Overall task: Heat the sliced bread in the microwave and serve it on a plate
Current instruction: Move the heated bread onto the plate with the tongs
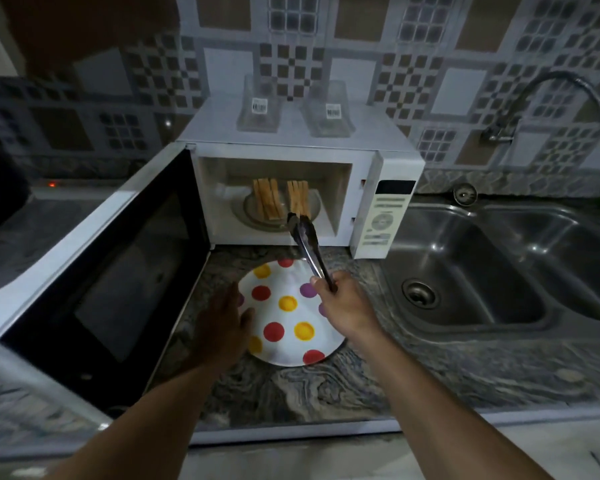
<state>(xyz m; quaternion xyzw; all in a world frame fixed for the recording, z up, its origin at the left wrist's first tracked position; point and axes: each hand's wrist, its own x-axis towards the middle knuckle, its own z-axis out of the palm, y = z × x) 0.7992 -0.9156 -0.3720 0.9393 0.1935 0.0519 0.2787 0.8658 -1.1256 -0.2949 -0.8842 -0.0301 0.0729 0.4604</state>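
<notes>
A white microwave (385,174) stands on the counter with its door (94,258) swung wide open to the left. Inside, on the glass turntable (253,220), two groups of bread slices stand on edge: a left group (266,199) and a right group (298,197). My right hand (343,306) grips metal tongs (309,251), whose tips reach the bottom of the right group. A white plate with red, yellow and purple dots (291,320) lies on the counter in front of the microwave. My left hand (222,327) rests flat, fingers apart, on the plate's left edge.
Two clear glass containers (258,105) (329,110) sit on top of the microwave. A double steel sink (471,271) with a curved tap (568,84) lies to the right. The marbled counter (291,393) runs to the front edge.
</notes>
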